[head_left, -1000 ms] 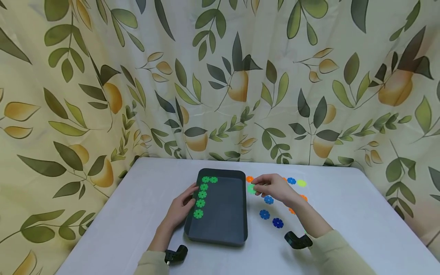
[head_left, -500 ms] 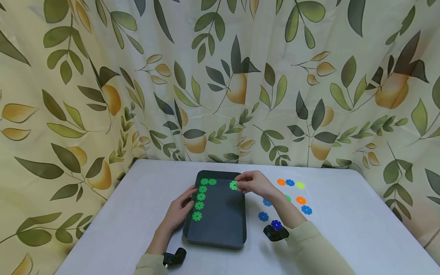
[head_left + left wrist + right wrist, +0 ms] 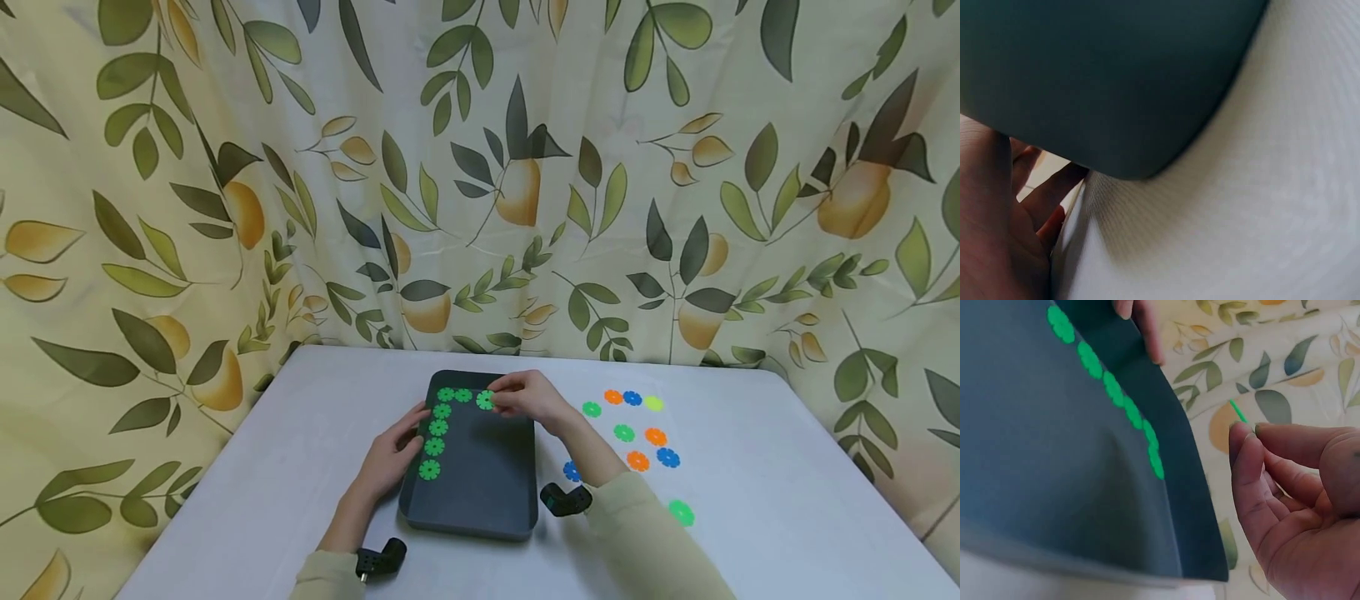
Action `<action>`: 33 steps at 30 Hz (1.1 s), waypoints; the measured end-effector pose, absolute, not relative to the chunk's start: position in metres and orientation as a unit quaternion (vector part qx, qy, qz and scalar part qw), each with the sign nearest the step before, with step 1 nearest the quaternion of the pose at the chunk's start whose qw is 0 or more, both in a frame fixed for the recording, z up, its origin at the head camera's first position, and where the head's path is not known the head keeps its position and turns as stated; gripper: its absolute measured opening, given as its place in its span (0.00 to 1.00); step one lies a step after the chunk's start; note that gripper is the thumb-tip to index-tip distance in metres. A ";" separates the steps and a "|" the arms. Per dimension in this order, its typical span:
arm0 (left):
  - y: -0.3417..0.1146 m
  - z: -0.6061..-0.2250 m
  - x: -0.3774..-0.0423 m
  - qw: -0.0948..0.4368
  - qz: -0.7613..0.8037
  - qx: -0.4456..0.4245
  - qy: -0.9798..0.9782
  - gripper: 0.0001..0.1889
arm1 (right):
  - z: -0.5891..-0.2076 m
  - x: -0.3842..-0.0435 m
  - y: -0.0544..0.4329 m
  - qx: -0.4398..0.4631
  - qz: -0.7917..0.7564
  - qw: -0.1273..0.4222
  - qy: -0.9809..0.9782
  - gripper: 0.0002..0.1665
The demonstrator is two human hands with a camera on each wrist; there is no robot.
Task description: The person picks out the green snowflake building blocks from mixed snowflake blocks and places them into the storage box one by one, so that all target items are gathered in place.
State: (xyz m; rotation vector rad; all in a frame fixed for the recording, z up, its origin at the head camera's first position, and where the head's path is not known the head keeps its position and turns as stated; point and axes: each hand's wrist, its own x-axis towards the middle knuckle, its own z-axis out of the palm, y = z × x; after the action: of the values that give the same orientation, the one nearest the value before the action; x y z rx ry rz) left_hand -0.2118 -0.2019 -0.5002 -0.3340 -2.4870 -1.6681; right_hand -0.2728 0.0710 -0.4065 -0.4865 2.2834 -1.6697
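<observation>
A dark grey rectangular tray lies on the table. Along its left side and far left corner, several green notched discs form a bent row. My right hand pinches another green notched disc between thumb and fingertips, over the tray's far end, just right of the row. In the right wrist view that disc shows edge-on as a thin green strip. The left hand rests against the tray's left rim with relaxed fingers; the left wrist view shows its fingers beside the tray's underside.
Right of the tray, loose notched discs lie scattered on the white table: green, orange, blue and yellow. The right forearm covers part of that area. A leaf-patterned curtain hangs behind the table.
My right hand has carried the green disc leftward from the table's loose discs, over the tray's right rim, to beside the green row. The left hand has stayed at the tray's rim.
</observation>
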 end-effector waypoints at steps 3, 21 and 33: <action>-0.201 -0.501 -0.213 0.066 -0.552 -0.112 -0.823 0.23 | -0.410 -0.276 0.064 -0.164 -0.583 0.138 0.784 0.16; -0.203 -0.505 -0.218 0.064 -0.554 -0.123 -0.821 0.23 | -0.432 -0.297 0.031 -0.125 -0.565 0.157 0.800 0.18; -0.204 -0.498 -0.214 0.066 -0.549 -0.114 -0.826 0.23 | -0.447 -0.305 0.016 -0.094 -0.567 0.167 0.801 0.16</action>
State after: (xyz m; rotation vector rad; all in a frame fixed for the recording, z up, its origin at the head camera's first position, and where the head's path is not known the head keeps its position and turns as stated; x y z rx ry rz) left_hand -0.2140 -0.2042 -0.4976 -0.3447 -2.4908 -1.6549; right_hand -0.3047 0.0160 -0.4472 -0.2687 2.2813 -1.6133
